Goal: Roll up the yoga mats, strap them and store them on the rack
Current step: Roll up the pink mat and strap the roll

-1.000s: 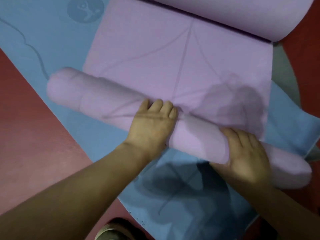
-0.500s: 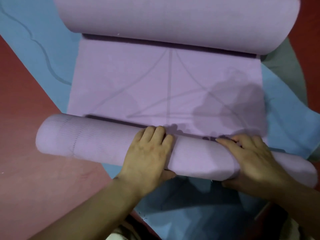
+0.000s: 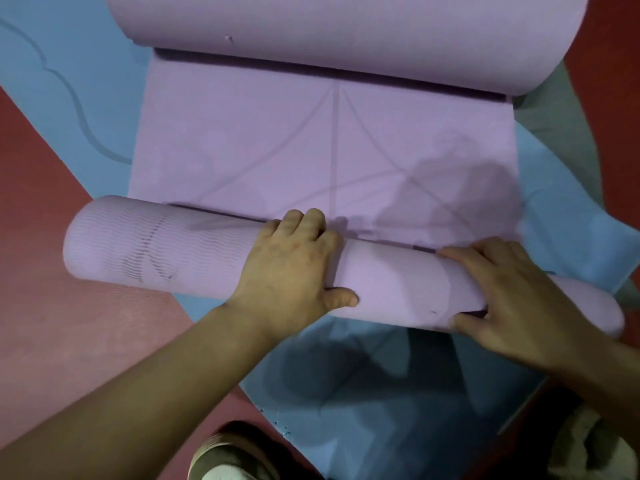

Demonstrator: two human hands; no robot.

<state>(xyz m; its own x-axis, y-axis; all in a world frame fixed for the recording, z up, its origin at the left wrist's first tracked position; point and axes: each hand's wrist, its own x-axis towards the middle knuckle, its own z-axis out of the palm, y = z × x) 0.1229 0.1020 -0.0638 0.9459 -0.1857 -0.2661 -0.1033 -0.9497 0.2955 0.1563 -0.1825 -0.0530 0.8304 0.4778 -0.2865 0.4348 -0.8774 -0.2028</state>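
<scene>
floor (image 3: 69,341): red | shoe (image 3: 228,457): bottom edge, on the floor | pale crumpled fabric (image 3: 595,445): bottom-right corner

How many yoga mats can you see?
2: the purple mat, partly rolled in the middle, and the blue mat flat beneath it. The grey sheet at the right edge may be a third.

A: Left hand (image 3: 294,268)?
B: Clamped over the middle of the purple roll (image 3: 156,251). Fingers curled across the top to the far side, thumb flat along the near side. Left forearm (image 3: 138,393) bare, reaching in from the near left of the roll.
A: And the right hand (image 3: 512,299)?
B: Toward the roll's right end. Fingers spread over the top, index pointing left along the far edge, thumb tucked at the near underside. Right wrist (image 3: 585,355) angled in from the near right.
</scene>
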